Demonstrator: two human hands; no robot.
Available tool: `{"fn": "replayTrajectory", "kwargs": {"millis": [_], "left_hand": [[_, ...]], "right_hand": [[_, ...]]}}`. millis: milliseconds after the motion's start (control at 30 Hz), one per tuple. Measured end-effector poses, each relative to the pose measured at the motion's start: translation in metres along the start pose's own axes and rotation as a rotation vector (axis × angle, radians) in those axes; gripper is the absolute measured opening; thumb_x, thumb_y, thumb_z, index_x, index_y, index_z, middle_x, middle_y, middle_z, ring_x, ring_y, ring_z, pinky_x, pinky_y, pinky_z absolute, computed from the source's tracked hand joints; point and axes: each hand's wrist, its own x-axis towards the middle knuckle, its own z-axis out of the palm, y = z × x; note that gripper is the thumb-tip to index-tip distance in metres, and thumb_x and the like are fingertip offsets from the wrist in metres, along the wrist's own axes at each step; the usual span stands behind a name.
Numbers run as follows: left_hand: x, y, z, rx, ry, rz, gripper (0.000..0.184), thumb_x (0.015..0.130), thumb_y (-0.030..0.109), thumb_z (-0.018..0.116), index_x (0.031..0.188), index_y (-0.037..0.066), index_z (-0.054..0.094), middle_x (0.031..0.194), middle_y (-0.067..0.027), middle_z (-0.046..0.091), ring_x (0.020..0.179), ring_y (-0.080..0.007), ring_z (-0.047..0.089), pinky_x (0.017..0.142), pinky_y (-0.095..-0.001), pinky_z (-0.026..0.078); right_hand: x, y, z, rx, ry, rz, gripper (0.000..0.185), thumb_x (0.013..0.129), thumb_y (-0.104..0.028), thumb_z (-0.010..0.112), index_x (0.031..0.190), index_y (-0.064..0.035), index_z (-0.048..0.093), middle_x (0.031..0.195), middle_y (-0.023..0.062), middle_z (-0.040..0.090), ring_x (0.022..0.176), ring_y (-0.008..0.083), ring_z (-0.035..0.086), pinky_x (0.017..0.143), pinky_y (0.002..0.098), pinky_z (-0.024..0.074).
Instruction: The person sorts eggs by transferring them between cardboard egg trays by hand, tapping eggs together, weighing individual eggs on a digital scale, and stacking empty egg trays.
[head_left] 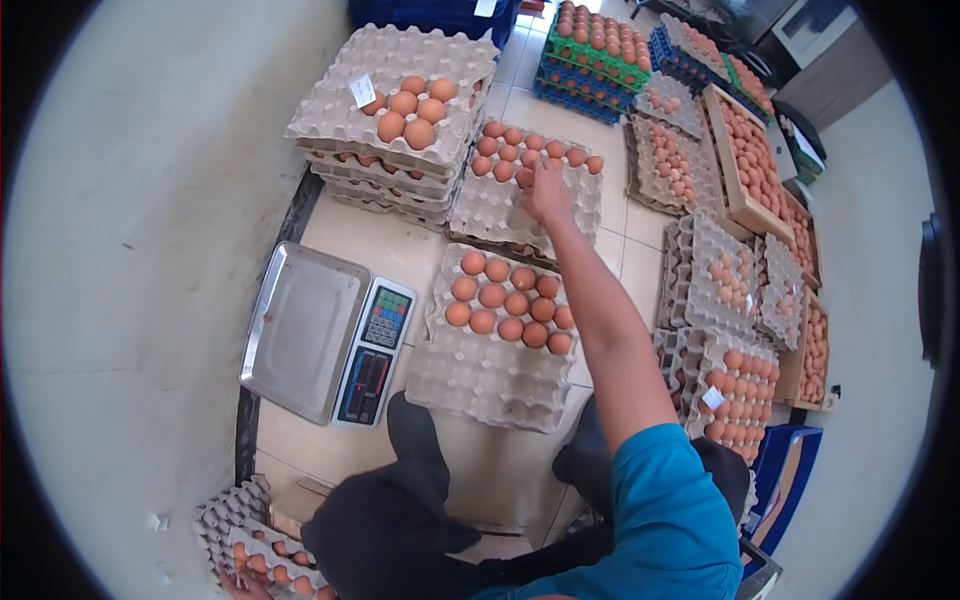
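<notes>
My right hand (546, 192) reaches down to a grey pulp egg tray (480, 215), its fingers curled at a brown egg (525, 178). Eggs fill the far rows of this tray; the nearer cups are bare. Closer to me, another tray (490, 385) carries rows of eggs (491, 295) in its far half. At the bottom left corner, my left hand (243, 586) is at the edge of a tray with eggs (280, 575), its fingers seemingly round that edge. The frame cuts off much of this hand.
A scale (305, 335) with a metal pan stands left of the trays. Behind it rises a tray stack (330, 110) with several eggs on top. Green and blue plastic trays (590, 70), more pulp trays (705, 250) and wooden egg crates (735, 185) line the right. My legs (400, 515) are close below.
</notes>
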Motion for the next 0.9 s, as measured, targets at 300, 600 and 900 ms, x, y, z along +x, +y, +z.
{"fn": "replayTrajectory", "kwargs": {"millis": [300,600,900], "left_hand": [[0.04,0.054,0.057,0.739,0.304,0.681,0.039,0.097,0.013,0.063,0.13,-0.004,0.052,0.127,-0.021,0.057,0.115,-0.034,0.057,0.097,-0.0458,0.051],[0.037,0.066,0.099,0.665,0.146,0.913,0.045,0.093,0.01,0.067,0.132,-0.005,0.05,0.127,-0.0228,0.058,0.113,-0.0343,0.06,0.096,-0.0439,0.052],[0.034,0.035,0.095,0.672,0.254,0.96,0.034,0.097,0.012,0.061,0.126,-0.005,0.057,0.117,-0.0169,0.065,0.104,-0.0298,0.064,0.09,-0.0413,0.054]], "right_hand": [[0.053,0.042,0.024,0.273,-0.027,-0.046,0.017,0.079,-0.016,0.06,0.09,-0.0047,0.066,0.078,0.0132,0.069,0.076,0.0279,0.068,0.074,0.0381,0.0551],[0.107,-0.015,0.03,0.318,-0.247,0.259,0.034,0.08,-0.03,0.066,0.104,-0.0057,0.071,0.092,0.01,0.071,0.085,0.0267,0.069,0.08,0.0375,0.055],[0.137,-0.072,0.066,-0.122,-0.062,0.348,0.03,0.077,-0.031,0.074,0.097,-0.0099,0.075,0.108,0.0127,0.073,0.104,0.0303,0.07,0.084,0.0363,0.0564]]}}
